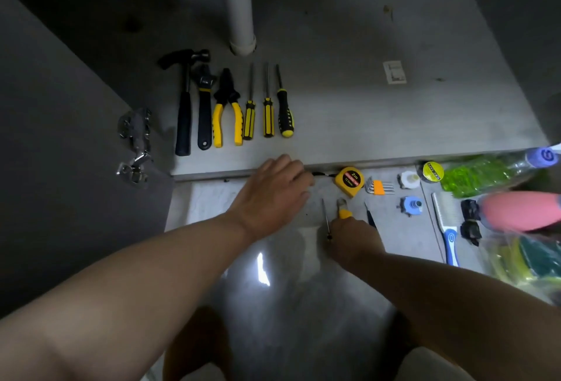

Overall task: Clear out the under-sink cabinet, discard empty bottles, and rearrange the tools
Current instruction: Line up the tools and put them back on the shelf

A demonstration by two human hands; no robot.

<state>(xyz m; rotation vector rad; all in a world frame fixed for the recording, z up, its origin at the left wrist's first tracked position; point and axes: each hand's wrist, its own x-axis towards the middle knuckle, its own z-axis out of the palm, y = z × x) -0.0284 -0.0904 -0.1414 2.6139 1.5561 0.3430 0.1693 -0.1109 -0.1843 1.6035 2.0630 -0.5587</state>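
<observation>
- Step: rearranging tools; tool row (249, 119) lies at the cabinet floor (364, 107) front-left.
- Right grip (353, 236) clasps yellow-handled tool (343, 209) on the room floor.
- Left grip (270, 195): state unclear.
- Next, probably: lift the tool to the row's right end.

Two bare arms show. The left arm (136, 283) is long and looks thick at the picture's edge. The right arm (470, 295) is bare too, all the way from the wrist to the edge. The left hand (270, 195) shows its back, with bumpy knuckles. The right hand (355, 238) sits in shadow. Two round knees (197, 344) are low down, too dark and blurry to tell what is worn there.
</observation>
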